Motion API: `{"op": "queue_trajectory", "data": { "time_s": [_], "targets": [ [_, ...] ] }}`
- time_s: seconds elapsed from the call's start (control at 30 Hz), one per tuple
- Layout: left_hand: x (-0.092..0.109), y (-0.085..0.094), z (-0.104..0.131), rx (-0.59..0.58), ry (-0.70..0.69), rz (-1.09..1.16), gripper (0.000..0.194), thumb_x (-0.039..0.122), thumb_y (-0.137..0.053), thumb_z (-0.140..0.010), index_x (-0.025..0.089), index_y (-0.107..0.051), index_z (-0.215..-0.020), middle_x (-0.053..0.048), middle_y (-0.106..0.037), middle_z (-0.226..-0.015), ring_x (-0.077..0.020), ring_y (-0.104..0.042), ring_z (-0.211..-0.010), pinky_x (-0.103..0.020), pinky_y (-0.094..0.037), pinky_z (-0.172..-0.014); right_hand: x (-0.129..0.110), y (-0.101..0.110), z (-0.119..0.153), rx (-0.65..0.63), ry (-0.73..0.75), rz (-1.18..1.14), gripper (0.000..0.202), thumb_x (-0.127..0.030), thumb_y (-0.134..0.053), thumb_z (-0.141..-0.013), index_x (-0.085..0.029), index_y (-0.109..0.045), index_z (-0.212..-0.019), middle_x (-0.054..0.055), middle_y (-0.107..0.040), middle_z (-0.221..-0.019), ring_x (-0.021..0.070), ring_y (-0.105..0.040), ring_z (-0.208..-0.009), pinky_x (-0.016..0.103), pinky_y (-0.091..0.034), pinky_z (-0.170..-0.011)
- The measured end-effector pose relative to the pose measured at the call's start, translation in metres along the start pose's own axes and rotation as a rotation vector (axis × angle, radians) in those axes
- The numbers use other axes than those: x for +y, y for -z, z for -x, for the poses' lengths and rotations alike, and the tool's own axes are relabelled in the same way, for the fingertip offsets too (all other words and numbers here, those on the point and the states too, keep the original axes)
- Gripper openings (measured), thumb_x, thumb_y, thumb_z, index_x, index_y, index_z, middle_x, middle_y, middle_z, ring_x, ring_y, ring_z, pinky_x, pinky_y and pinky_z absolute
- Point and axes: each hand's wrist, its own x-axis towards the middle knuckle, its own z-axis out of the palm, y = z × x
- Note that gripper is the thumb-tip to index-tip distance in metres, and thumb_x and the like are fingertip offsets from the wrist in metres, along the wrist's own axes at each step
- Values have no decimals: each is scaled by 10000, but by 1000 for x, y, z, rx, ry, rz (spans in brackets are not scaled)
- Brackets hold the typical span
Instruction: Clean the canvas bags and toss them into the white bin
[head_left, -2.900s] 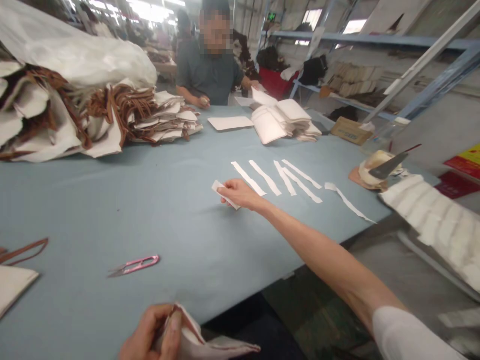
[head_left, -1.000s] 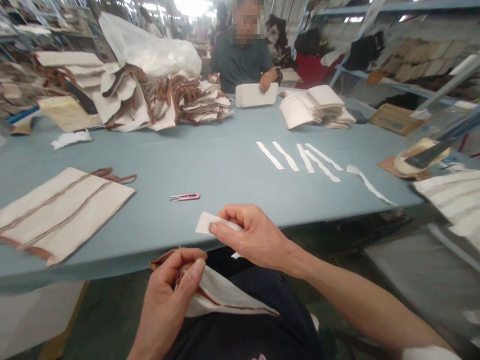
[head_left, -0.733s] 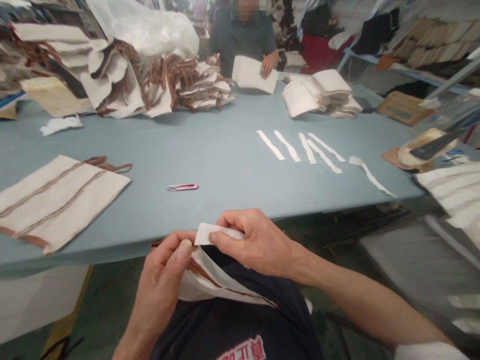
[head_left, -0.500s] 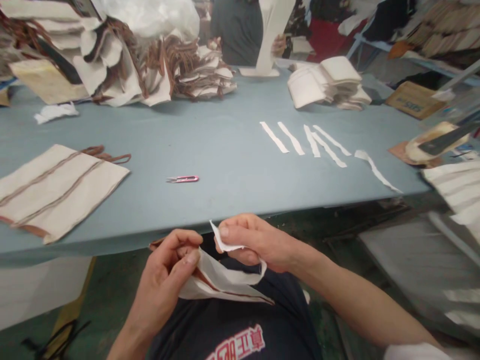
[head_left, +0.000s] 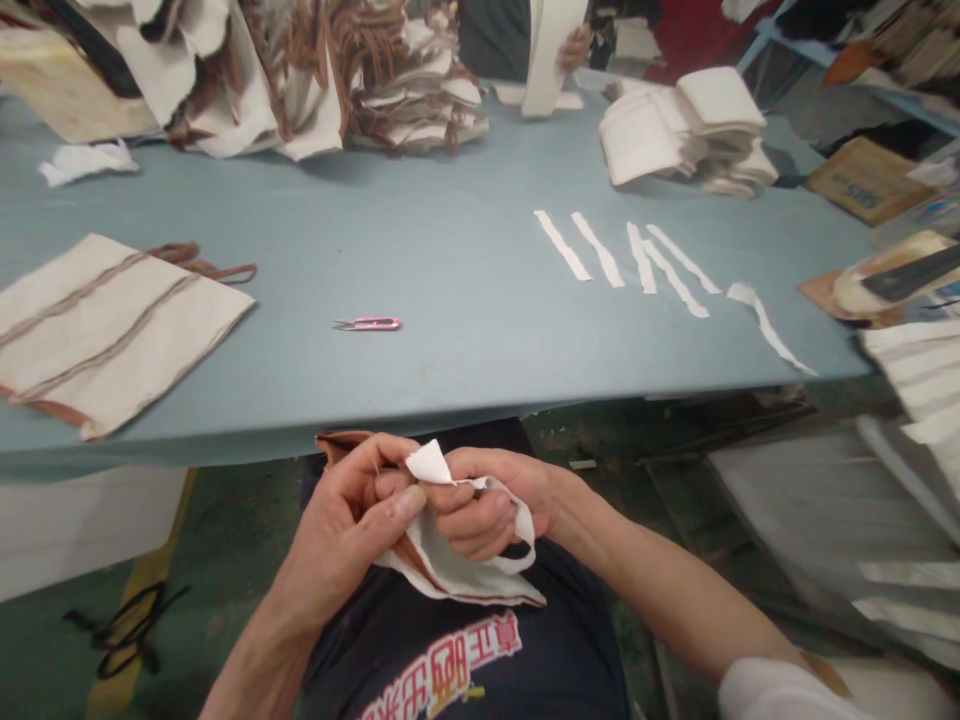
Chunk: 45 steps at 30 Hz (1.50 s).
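Note:
My left hand [head_left: 367, 500] grips the edge of a cream cloth bag [head_left: 480, 580] with brown trim, held over my lap below the table edge. My right hand [head_left: 487, 500] is closed on a narrow white cloth strip [head_left: 431, 463]. One end of that strip pokes up between the two hands, and the rest loops down around the right fingers. The hands touch, or nearly so, at the fingertips. Part of the bag is hidden behind them. Thread snips [head_left: 367, 324] with a pink handle lie on the table beyond.
Another striped cloth bag [head_left: 127, 330] lies flat at the left of the blue-green table [head_left: 450, 370]. Several loose white strips [head_left: 562, 245] are spread at the right. Stacked bags [head_left: 420, 100] and folded cream pieces [head_left: 675, 130] stand at the back, where a person's hand [head_left: 574, 48] holds cream material.
My right hand has moved left to meet the left hand, turning so the strip's end now lies at the left fingertips. The camera has tilted down slightly.

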Motion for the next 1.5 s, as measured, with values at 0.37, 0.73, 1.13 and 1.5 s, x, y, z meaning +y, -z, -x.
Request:
{"op": "queue_trajectory", "data": {
  "time_s": [0.37,0.73,1.13,1.5],
  "targets": [
    [10,1,-3,4,-67,-103,337,461,-932,-754,212,-709,-791,45,-613,-512,-132,-574,-371,-199,-472,-360,9,12,7,237,-155,328,428,-225,-237,-1094,-226,-522,-774,-114,-242,-453,101,-123,-353,173,-234,-328],
    [1,2,9,126,-107,-252,377,575,-860,-850,224,-723,-861,50,-628,-508,-173,-628,-370,-244,-543,-367,0,-13,44,854,596,1333,378,-527,-722,-995,-223,-745,-1219,110,-725,-1421,258,-635,-1361,413,-431,-1213],
    [8,-4,20,267,-127,-330,256,458,-842,-850,222,-751,-880,35,-696,-576,-159,-654,-434,-223,-547,-440,12,-10,-11,674,677,884,505,-623,-920,-797,-193,-660,-855,-63,-595,-702,85,-482,-604,218,-416,-576],
    [-12,10,12,317,-614,-818,187,371,-696,-980,231,-820,-966,42,-775,-691,-105,-612,-459,-202,-463,-483,20,-17,-7,850,470,871,571,-705,-858,-811,-176,-646,-844,-91,-458,-619,66,-346,-549,199,-251,-478]
  ]
}}
